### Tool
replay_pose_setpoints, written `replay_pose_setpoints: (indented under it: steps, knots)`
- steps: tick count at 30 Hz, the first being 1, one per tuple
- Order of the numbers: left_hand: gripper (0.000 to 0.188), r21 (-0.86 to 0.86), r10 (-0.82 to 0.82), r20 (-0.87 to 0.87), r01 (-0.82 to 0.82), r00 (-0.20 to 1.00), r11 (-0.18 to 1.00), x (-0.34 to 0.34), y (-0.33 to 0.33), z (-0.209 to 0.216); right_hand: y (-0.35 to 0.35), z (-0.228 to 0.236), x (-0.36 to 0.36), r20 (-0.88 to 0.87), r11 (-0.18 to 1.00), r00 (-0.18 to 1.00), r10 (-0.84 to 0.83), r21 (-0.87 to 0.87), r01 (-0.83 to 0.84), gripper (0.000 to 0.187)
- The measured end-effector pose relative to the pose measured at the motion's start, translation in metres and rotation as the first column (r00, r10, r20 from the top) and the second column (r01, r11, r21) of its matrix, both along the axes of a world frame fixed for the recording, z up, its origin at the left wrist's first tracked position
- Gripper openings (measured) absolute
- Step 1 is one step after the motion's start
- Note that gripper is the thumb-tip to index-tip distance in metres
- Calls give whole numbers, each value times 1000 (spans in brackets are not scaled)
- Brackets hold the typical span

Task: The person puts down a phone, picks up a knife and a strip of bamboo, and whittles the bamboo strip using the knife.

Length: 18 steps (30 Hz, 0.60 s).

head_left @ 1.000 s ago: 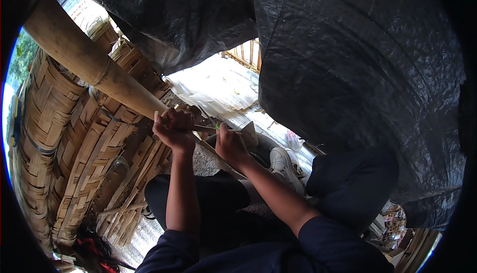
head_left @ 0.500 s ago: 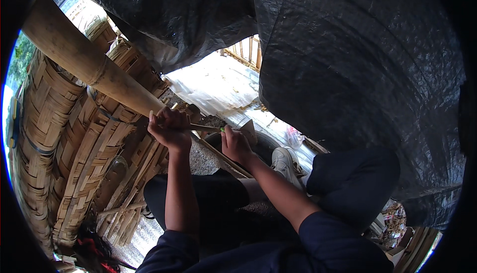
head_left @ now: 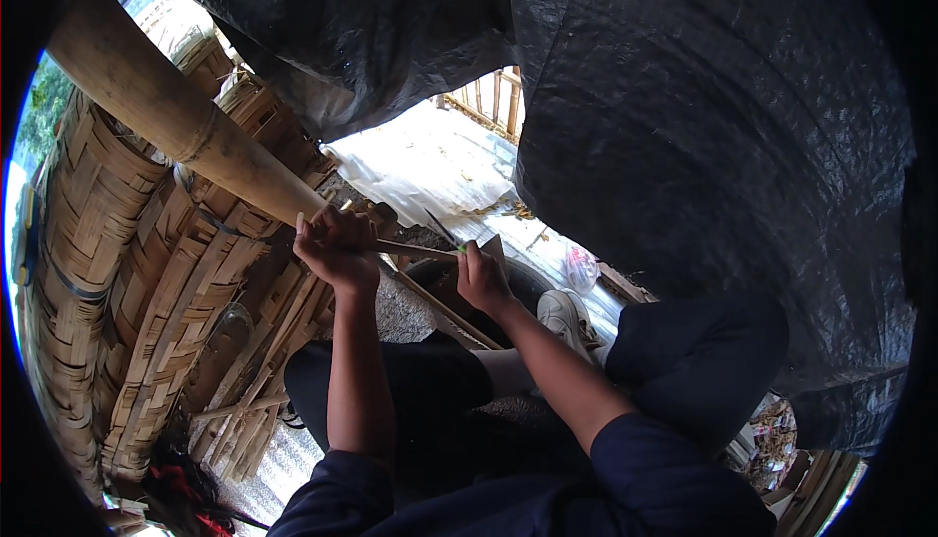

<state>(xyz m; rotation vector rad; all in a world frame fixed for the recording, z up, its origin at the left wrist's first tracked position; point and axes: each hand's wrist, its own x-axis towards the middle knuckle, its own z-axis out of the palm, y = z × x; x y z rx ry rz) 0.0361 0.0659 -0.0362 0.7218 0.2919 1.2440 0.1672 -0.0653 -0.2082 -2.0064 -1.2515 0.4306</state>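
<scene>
My left hand (head_left: 338,248) is closed around one end of a thin bamboo stick (head_left: 415,251), beside the lower end of a thick bamboo pole (head_left: 210,141). The stick runs across toward my right hand (head_left: 483,279), whose fingers are closed on a small knife (head_left: 445,231). Its dark, narrow blade points up and away to the left, and a bit of green shows at the handle by my fingers. The stick's right end meets my right hand; whether the blade touches it I cannot tell. Below both hands lies a dark round tub or tyre (head_left: 528,283).
Rolled woven bamboo mats (head_left: 107,200) and split bamboo strips (head_left: 249,439) stand at the left. A black tarpaulin (head_left: 703,136) hangs ahead and to the right. A white shoe (head_left: 561,318) rests near my right hand. Beyond it lies a clear plastic bag (head_left: 581,269).
My right hand has moved right along the stick, away from my left hand. The knife blade now shows, pointing up and outward. My left hand has barely moved.
</scene>
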Motion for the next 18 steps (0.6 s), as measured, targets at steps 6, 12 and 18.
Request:
replay_pose_setpoints:
  steps: [6, 12, 18]
  knots:
    - [47, -49, 24, 11, -24, 1000, 999, 12, 1, -6, -45, -66, 28, 70, 874, 991, -115, -467, 134, 23]
    - [48, -38, 30, -21, -31, 999, 999, -1, 0, -3, -22, -18, 3, -165, 954, 986, -21, -299, -30, 27]
    - [49, -5, -3, -37, 3, 999, 1000, 17, -10, 1, -44, -65, 29, 8, 756, 996, -85, -651, 70, 23]
